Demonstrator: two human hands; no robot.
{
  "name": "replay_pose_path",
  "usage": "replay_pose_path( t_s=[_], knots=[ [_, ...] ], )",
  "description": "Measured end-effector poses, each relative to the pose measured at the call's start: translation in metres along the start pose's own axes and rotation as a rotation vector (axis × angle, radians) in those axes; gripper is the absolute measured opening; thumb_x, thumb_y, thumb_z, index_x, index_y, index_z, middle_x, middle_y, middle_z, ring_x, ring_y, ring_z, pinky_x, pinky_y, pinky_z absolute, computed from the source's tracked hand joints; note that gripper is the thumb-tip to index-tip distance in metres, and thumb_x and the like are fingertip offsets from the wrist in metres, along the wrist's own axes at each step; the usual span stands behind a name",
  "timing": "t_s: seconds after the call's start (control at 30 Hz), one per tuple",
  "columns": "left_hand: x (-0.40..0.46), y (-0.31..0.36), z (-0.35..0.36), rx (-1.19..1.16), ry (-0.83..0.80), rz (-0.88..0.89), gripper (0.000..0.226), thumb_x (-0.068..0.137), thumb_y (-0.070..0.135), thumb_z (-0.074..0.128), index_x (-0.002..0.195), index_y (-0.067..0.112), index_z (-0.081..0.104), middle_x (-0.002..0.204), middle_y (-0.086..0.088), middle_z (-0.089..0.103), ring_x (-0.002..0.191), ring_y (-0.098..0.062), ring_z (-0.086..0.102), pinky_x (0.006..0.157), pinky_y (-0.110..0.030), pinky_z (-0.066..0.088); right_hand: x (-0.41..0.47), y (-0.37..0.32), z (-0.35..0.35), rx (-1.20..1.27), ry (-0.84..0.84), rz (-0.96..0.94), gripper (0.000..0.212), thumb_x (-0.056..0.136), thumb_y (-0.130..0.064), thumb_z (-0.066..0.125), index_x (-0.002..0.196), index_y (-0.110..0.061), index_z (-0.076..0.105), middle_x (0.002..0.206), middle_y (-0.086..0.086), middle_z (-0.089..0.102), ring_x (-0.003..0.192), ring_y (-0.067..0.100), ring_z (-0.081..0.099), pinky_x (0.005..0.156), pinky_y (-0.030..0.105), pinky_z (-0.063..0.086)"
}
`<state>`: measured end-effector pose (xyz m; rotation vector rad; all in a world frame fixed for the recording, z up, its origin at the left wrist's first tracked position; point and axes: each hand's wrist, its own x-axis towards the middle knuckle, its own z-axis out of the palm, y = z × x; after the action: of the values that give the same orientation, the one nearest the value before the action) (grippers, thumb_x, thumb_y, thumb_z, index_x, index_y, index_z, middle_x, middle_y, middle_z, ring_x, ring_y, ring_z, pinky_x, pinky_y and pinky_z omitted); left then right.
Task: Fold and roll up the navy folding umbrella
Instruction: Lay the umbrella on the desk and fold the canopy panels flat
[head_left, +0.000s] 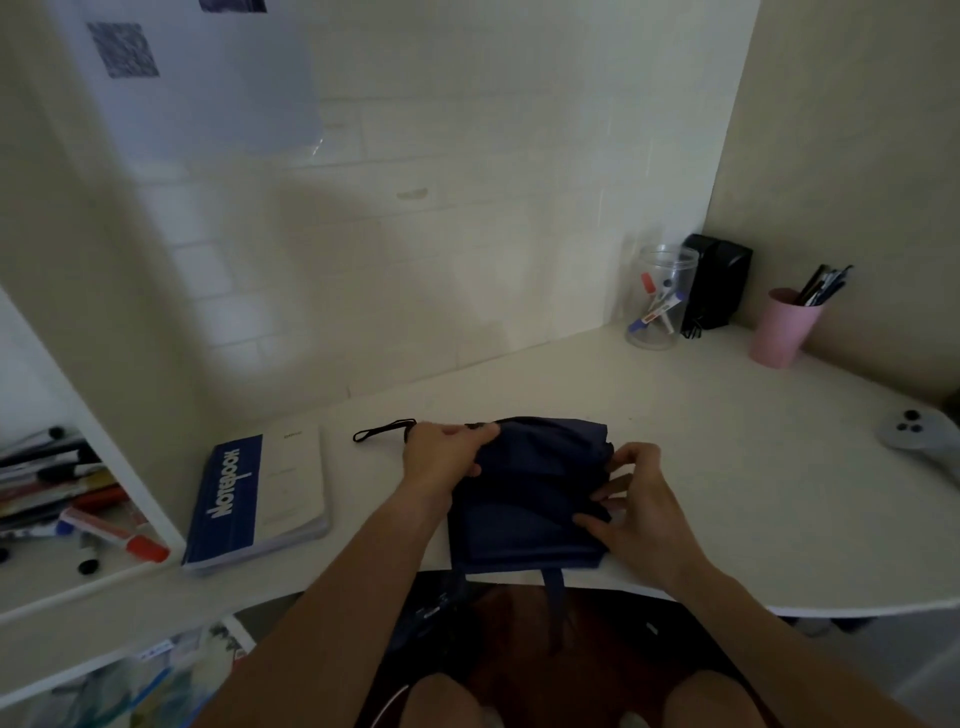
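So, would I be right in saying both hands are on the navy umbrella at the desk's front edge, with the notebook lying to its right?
Not quite: the head view shows the notebook lying to the left of the navy umbrella, not the right. The rest holds: the left hand and right hand are both on it at the desk's front edge.

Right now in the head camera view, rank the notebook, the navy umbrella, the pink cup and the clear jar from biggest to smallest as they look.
1. navy umbrella and notebook: look alike, so unranked.
2. clear jar and pink cup: too alike to rank, and both stand farther from the camera.
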<state>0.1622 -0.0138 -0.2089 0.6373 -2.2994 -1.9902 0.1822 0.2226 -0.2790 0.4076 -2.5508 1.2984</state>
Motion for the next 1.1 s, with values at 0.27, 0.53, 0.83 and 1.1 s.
replay_pose_path(
  t_s=[0.27, 0.53, 0.83, 1.1],
  knots=[
    [0.016, 0.025, -0.001, -0.078, -0.054, -0.289, 0.025, 0.077, 0.018, 0.087, 0.09, 0.009, 0.069, 0.072, -0.002, 0.066, 0.035, -0.004, 0.053, 0.032, -0.013, 0.035, 0.004, 0.004, 0.0, -0.119, -0.057, -0.144, 0.045, 0.076, -0.018, 0.085, 0.108, -0.022, 0.054, 0.113, -0.007, 0.046, 0.089, 0.004, 0.06, 0.076, 0.024, 0.056],
    [-0.005, 0.07, -0.035, -0.521, -0.383, -0.31, 0.012, 0.082, 0.01, 0.076, 0.076, 0.007, 0.067, 0.065, -0.001, 0.058, 0.048, -0.009, 0.055, 0.045, -0.02, 0.049, 0.002, 0.002, -0.004, -0.06, -0.069, -0.078, 0.06, 0.075, -0.02, 0.084, 0.109, -0.027, 0.036, 0.104, -0.01, 0.053, 0.088, 0.003, 0.061, 0.073, 0.028, 0.057],
    [-0.033, 0.01, -0.035, -0.563, -0.343, -0.212, 0.011, 0.089, 0.014, 0.065, 0.096, 0.006, 0.067, 0.083, -0.01, 0.071, 0.077, -0.027, 0.072, 0.082, -0.036, 0.057, 0.005, -0.011, -0.018, 0.382, -0.088, 0.15, 0.061, 0.085, -0.012, 0.078, 0.127, -0.032, 0.039, 0.11, 0.005, 0.055, 0.086, 0.017, 0.068, 0.073, 0.025, 0.059],
    [-0.033, -0.026, -0.025, -0.392, -0.34, -0.204, 0.038, 0.095, 0.025, 0.067, 0.129, 0.008, 0.065, 0.122, -0.013, 0.073, 0.112, -0.03, 0.07, 0.097, -0.037, 0.054, 0.01, -0.024, -0.03, 0.491, -0.169, 0.346, 0.042, 0.079, -0.012, 0.083, 0.113, -0.014, 0.059, 0.119, 0.005, 0.057, 0.096, 0.021, 0.068, 0.067, 0.017, 0.055]
  ],
)
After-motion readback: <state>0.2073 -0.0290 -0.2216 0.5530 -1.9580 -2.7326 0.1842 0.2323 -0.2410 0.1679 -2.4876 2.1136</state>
